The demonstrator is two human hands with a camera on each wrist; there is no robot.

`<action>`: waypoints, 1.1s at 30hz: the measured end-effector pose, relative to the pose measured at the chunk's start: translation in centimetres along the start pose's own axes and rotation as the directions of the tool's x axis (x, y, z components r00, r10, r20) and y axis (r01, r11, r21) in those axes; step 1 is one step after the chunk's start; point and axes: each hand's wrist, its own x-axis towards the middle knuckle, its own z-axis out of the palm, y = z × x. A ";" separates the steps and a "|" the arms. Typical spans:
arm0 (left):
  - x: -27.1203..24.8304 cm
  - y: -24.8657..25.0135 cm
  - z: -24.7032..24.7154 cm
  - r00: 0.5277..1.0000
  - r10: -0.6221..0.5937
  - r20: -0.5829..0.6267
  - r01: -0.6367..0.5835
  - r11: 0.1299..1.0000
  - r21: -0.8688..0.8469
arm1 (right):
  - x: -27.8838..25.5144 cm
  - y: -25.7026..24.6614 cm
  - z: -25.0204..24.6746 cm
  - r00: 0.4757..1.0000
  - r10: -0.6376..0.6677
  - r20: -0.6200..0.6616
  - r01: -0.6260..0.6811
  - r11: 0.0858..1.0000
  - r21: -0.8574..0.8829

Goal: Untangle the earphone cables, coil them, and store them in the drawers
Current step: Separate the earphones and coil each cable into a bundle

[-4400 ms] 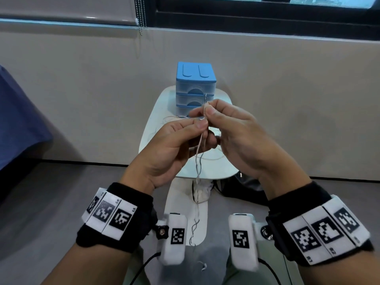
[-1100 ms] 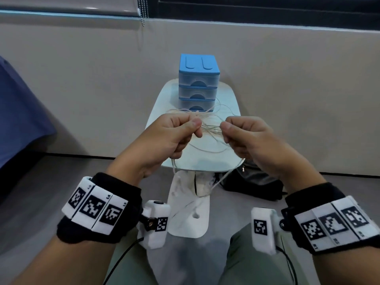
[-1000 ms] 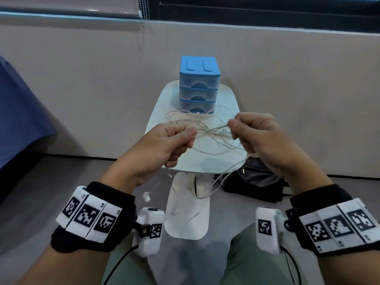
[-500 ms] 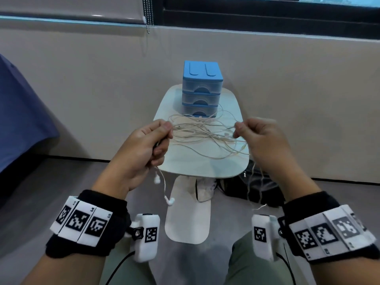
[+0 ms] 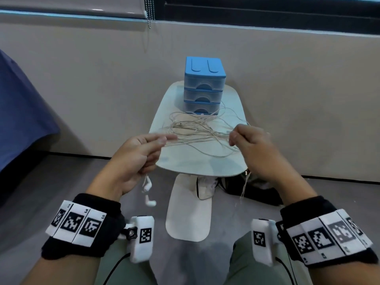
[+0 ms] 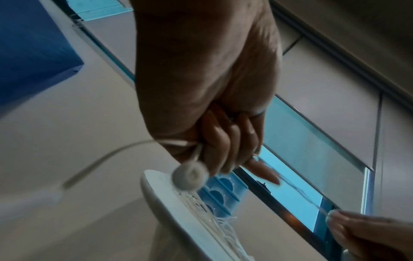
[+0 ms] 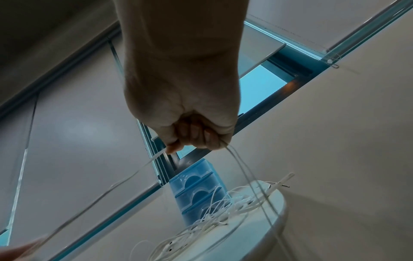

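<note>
A tangle of white earphone cables point(image 5: 197, 128) lies on the small white table point(image 5: 205, 163), in front of a blue three-drawer box point(image 5: 204, 87) whose drawers are all closed. My left hand point(image 5: 141, 153) pinches cable strands at the table's left edge, and two earbuds point(image 5: 147, 185) dangle below it; one earbud point(image 6: 190, 174) shows close up in the left wrist view. My right hand point(image 5: 249, 140) pinches the strands at the right, with cable ends point(image 5: 244, 186) hanging beneath. Strands stretch taut between the hands above the table. The tangle point(image 7: 223, 211) lies below my right hand point(image 7: 194, 136).
The table stands against a beige wall under a window. A black bag point(image 5: 255, 188) lies on the floor beside the table's white base point(image 5: 188, 214). Blue fabric point(image 5: 20, 120) hangs at the left. My knees are at the bottom edge.
My hands have drawn apart sideways from a close pinch at the centre, stretching the strands between them. The earbuds have dropped free below my left hand.
</note>
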 end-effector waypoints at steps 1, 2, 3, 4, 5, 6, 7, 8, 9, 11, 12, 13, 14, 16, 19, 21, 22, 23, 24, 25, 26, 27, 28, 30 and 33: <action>-0.2 -0.2 -0.1 0.998 -0.051 0.045 0.048 0.997 0.057 | 0.1 0.1 -0.3 1.000 -0.003 -0.030 0.003 1.000 0.004; -0.4 -0.4 -0.1 0.991 -0.098 0.087 0.090 0.992 0.089 | 0.1 0.3 -0.5 0.999 0.003 -0.055 -0.003 1.000 0.003; -0.6 -0.4 -0.1 0.984 -0.127 0.125 0.118 0.990 0.081 | 0.1 0.5 -0.6 0.998 0.014 -0.068 -0.014 1.000 -0.003; -0.8 -0.3 -0.2 0.979 -0.136 0.150 0.132 0.991 0.036 | 0.0 0.7 -0.6 0.997 0.024 -0.068 -0.024 1.000 -0.011; -0.9 0.0 -0.2 0.979 -0.124 0.163 0.132 0.990 -0.042 | -0.2 1.0 -0.4 0.998 0.028 -0.050 -0.030 0.999 -0.023; -0.8 0.3 -0.2 0.982 -0.096 0.164 0.119 0.984 -0.135 | -0.4 1.1 -0.1 0.999 0.033 -0.012 -0.033 0.999 -0.038; -0.7 0.7 -0.1 0.987 -0.056 0.154 0.090 0.971 -0.221 | -0.7 1.1 0.4 0.998 0.037 0.048 -0.035 0.998 -0.054; -0.5 1.1 0.0 0.990 -0.016 0.138 0.057 0.954 -0.293 | -1.1 1.0 1.0 0.991 0.042 0.128 -0.033 0.997 -0.067; -0.3 1.5 0.2 0.992 0.016 0.124 0.029 0.937 -0.348 | -1.5 0.7 1.7 0.974 0.038 0.223 -0.023 0.997 -0.071; 0.3 2.1 0.7 0.992 0.056 0.112 -0.005 0.911 -0.412 | -2.4 -0.5 2.9 0.917 -0.006 0.399 0.024 0.999 -0.040; 0.7 2.3 1.0 0.993 0.067 0.101 -0.019 0.906 -0.422 | -2.7 -1.2 3.3 0.890 -0.047 0.454 0.059 0.998 -0.011; 1.0 2.3 1.3 0.994 0.071 0.080 -0.031 0.908 -0.418 | -3.1 -2.0 3.7 0.867 -0.091 0.489 0.096 0.995 0.016; 1.3 2.2 1.6 0.996 0.069 0.052 -0.042 0.917 -0.397 | -3.3 -2.8 3.8 0.848 -0.127 0.515 0.125 0.991 0.039; 1.7 1.9 2.3 0.998 0.063 -0.023 -0.067 0.938 -0.339 | -3.5 -4.5 3.8 0.807 -0.179 0.562 0.165 0.983 0.077; 2.0 1.5 3.6 0.997 0.060 -0.058 -0.079 0.901 -0.427 | -3.4 -6.2 3.3 0.753 -0.212 0.623 0.194 0.976 0.098; 1.8 1.4 4.2 0.998 0.059 -0.022 -0.062 0.878 -0.474 | -3.0 -7.0 2.9 0.748 -0.238 0.619 0.215 0.970 0.113; 1.6 1.5 4.4 0.998 0.066 -0.008 -0.062 0.888 -0.456 | -2.4 -7.3 2.6 0.762 -0.259 0.594 0.230 0.965 0.126; 1.5 1.8 4.6 0.997 0.083 0.005 -0.074 0.911 -0.406 | -1.7 -7.6 2.2 0.783 -0.281 0.556 0.239 0.960 0.148; 1.3 2.1 4.9 0.995 0.104 0.014 -0.094 0.943 -0.319 | -1.0 -7.8 1.6 0.808 -0.290 0.513 0.232 0.957 0.175; 1.1 2.5 5.0 0.991 0.130 0.024 -0.123 0.971 -0.207 | -0.1 -8.0 0.9 0.832 -0.292 0.472 0.220 0.954 0.203; 1.0 3.1 5.1 0.986 0.159 0.048 -0.154 0.984 -0.089 | 0.7 -8.2 0.2 0.852 -0.289 0.437 0.212 0.953 0.215; 0.8 3.7 5.2 0.978 0.188 0.089 -0.190 0.982 0.020 | 1.6 -8.4 -0.5 0.870 -0.286 0.403 0.216 0.954 0.209; 0.5 4.4 5.4 0.969 0.208 0.134 -0.221 0.971 0.095 | 2.3 -8.6 -1.3 0.885 -0.291 0.365 0.232 0.953 0.195; 0.0 5.9 5.8 0.958 0.211 0.193 -0.232 0.968 0.092 | 3.3 -8.8 -2.4 0.915 -0.291 0.281 0.243 0.951 0.192; -0.2 7.7 6.8 0.953 0.222 0.206 -0.222 0.975 -0.025 | 4.5 -8.3 -2.7 0.957 -0.232 0.172 0.187 0.952 0.241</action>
